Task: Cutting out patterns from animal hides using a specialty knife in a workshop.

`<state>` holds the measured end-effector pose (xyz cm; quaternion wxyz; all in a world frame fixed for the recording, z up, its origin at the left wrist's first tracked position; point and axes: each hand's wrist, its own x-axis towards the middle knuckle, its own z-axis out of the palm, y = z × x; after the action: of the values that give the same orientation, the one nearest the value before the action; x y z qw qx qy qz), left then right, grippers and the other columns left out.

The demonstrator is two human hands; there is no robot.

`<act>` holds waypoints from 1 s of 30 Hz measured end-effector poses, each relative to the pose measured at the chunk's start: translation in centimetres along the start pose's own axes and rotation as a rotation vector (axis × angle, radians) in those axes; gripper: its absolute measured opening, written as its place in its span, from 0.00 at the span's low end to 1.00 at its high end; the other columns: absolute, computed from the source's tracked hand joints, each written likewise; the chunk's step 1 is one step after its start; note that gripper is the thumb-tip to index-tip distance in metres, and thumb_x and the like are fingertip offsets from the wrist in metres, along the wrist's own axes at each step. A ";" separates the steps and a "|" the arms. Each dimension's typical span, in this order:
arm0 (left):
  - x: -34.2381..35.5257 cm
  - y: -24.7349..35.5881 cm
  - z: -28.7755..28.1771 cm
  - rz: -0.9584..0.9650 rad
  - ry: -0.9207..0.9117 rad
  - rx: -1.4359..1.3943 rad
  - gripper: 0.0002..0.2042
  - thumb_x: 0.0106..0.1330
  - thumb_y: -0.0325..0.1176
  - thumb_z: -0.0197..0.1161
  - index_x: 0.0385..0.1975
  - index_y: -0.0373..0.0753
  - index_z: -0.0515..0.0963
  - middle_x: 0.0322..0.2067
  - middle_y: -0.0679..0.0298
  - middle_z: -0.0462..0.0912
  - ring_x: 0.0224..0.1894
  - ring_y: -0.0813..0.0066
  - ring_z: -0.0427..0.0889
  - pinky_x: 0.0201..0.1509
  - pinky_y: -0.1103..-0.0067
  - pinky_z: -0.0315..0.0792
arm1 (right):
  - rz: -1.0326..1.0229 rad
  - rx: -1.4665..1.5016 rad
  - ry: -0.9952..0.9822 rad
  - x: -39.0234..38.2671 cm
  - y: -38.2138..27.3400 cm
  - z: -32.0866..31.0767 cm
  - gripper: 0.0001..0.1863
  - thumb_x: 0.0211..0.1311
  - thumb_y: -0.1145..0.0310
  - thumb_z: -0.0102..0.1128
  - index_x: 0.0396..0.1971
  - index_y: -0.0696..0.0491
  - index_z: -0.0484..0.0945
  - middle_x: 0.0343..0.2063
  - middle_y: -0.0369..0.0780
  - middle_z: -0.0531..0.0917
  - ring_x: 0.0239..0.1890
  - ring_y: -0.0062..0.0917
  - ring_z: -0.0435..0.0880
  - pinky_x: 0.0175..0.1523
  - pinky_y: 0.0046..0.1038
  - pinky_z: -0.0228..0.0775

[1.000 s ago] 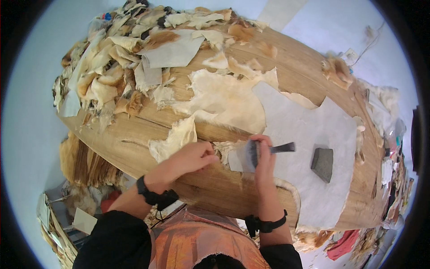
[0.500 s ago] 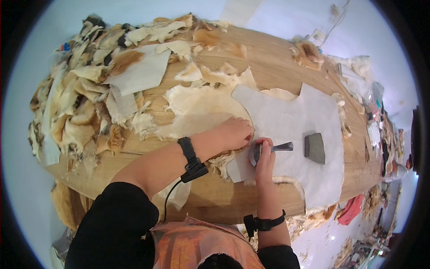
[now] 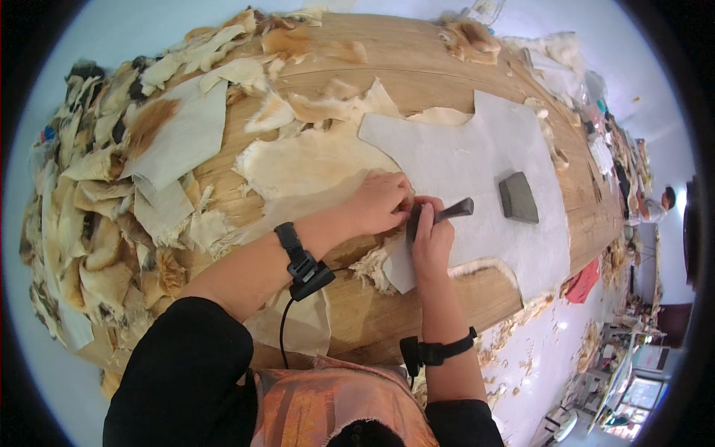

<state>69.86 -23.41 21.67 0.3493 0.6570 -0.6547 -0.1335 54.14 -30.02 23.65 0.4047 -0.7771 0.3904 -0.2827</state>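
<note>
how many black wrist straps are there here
2: the left strap is around the left forearm, the right strap around the right forearm; no others show.

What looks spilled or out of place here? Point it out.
Tan scraps are strewn over the pale floor beyond the table's near right edge, like unswept trimmings. A red cloth lies rumpled near them, as if dropped.
</note>
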 end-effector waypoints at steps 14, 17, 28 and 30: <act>-1.7 4.4 -8.5 -0.541 -0.783 -0.466 0.10 0.72 0.36 0.60 0.41 0.36 0.81 0.31 0.65 0.84 0.32 0.78 0.83 0.36 0.77 0.78 | 0.362 0.826 -0.028 -3.7 -0.6 -2.6 0.14 0.72 0.60 0.44 0.35 0.50 0.79 0.36 0.33 0.79 0.39 0.24 0.75 0.44 0.28 0.69; -4.0 3.9 -6.4 -0.581 -0.500 -0.457 0.10 0.69 0.36 0.63 0.37 0.35 0.82 0.26 0.63 0.84 0.26 0.76 0.85 0.26 0.78 0.77 | 0.712 0.862 -0.098 -4.8 -4.8 -2.7 0.14 0.71 0.59 0.44 0.35 0.51 0.77 0.35 0.32 0.77 0.37 0.21 0.73 0.39 0.30 0.69; -2.3 3.0 -2.7 -0.541 -0.542 -0.479 0.09 0.70 0.33 0.62 0.41 0.33 0.80 0.24 0.63 0.83 0.21 0.76 0.83 0.24 0.79 0.77 | 0.370 0.518 0.052 -7.6 -1.5 0.8 0.13 0.76 0.64 0.43 0.37 0.56 0.75 0.26 0.39 0.76 0.27 0.25 0.76 0.35 0.33 0.73; -2.4 2.9 -2.6 -0.539 -0.545 -0.491 0.09 0.70 0.33 0.62 0.41 0.33 0.80 0.24 0.63 0.83 0.20 0.76 0.83 0.24 0.78 0.78 | 0.213 0.272 0.141 -7.3 -1.3 1.5 0.15 0.75 0.65 0.43 0.37 0.58 0.76 0.25 0.44 0.80 0.28 0.33 0.81 0.39 0.37 0.73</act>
<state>68.99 -20.12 24.69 0.2626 0.6423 -0.4774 -0.5390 51.81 -22.83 23.10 0.5053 -0.6478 0.4561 -0.3421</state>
